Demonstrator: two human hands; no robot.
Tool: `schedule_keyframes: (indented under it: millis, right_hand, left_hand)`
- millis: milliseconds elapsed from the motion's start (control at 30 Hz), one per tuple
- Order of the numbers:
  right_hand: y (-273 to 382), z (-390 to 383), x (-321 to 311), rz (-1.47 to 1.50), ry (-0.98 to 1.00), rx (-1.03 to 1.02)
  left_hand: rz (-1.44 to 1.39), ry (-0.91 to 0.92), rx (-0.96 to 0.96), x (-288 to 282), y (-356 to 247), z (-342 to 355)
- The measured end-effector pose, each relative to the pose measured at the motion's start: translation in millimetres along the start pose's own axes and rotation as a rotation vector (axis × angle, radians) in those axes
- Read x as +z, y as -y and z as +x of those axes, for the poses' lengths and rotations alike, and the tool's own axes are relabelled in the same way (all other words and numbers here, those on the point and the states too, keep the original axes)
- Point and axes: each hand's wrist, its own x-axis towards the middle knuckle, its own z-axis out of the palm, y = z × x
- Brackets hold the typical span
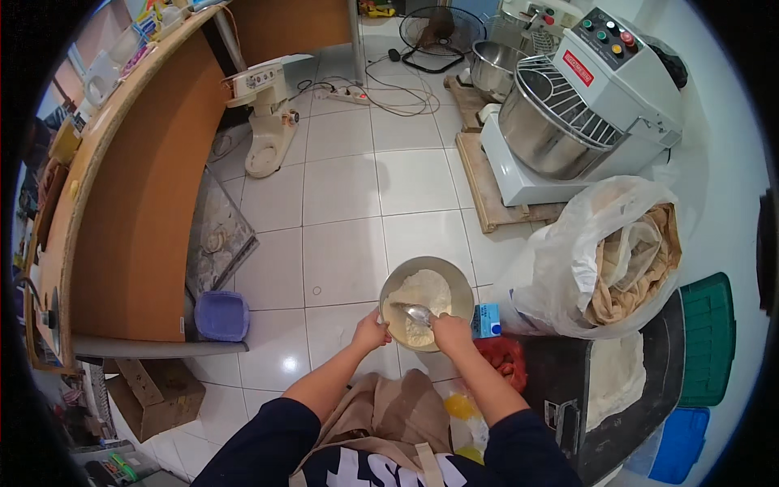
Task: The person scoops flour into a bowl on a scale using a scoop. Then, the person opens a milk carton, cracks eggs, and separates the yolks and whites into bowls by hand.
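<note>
A round metal bowl point(465, 282) is in front of me, with pale flour-like powder point(428, 286) inside it. My left hand point(372, 333) grips the bowl's left rim, its fingers closed around the edge. In my right hand point(451, 334), at the bowl's lower right side, is a metal spoon point(416, 315); its head rests in the powder and its handle is mostly hidden by the fingers. Just right of the bowl stands a small blue carton point(486, 320). Below the carton lies a red net bag point(505, 364), partly behind my right forearm.
A large dough mixer point(552, 122) on a wooden pallet point(479, 191) stands far right. Nearer are a big plastic sack point(552, 276) and a black bin point(568, 357) holding white powder. Leftward are a purple basin point(221, 316), a cardboard box point(162, 398) and a cream stand mixer point(268, 122).
</note>
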Motion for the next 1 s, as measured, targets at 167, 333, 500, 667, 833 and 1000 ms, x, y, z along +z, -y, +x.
schedule_keyframes:
  millis: [167, 333, 500, 667, 833, 1000]
  right_hand:
    - [-14.6, -20.7, 9.2, -0.059, 0.141, -0.053]
    - [-27.6, 6.0, 30.0, -0.078, -0.025, -0.04]
    - [-27.0, 32.7, -10.4, -0.129, -0.171, -0.026]
    - [-41.8, 29.3, -6.6, -0.183, -0.033, 0.142]
    - [-23.8, 11.0, 34.7, -0.077, 0.329, 0.258]
    - [-15.7, 15.6, 69.9, 1.492, 0.672, 0.76]
  left_hand:
    - [-0.001, 0.035, -0.022, 9.1, -6.7, -1.6]
    - [0.012, 0.052, -0.021, 7.7, -3.3, 2.8]
    - [-0.005, 0.046, -0.013, 4.8, -4.2, -1.4]
    - [-0.058, 0.074, -0.062, 5.4, -7.4, 0.4]
    - [-0.106, 0.063, -0.064, 7.3, -2.0, -1.1]
    - [-0.076, 0.091, -0.045, 4.8, -0.7, -0.1]
